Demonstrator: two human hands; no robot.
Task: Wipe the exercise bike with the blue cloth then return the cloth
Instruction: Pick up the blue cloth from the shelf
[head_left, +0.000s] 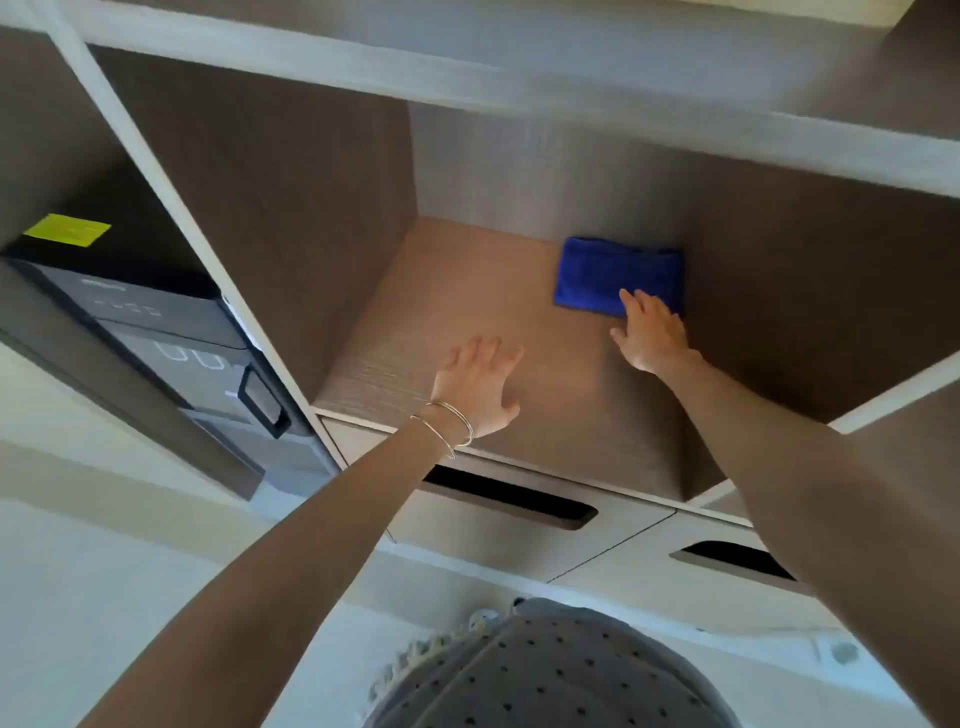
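Observation:
A folded blue cloth (613, 273) lies flat on the wooden shelf (415, 322) of an open cabinet compartment, near its back right corner. My right hand (649, 332) is stretched out with fingers apart, and its fingertips rest on the cloth's near edge. My left hand (480, 387), with thin bracelets on the wrist, lies palm down and spread on the shelf, well left of the cloth and holding nothing. The exercise bike is out of view.
A dark safe (171, 343) with a keypad and a yellow sticker fills the compartment to the left. Two drawers (519, 514) with slot handles sit under the shelf. Another shelf board (571, 98) runs overhead. A dotted grey garment (545, 670) shows at the bottom.

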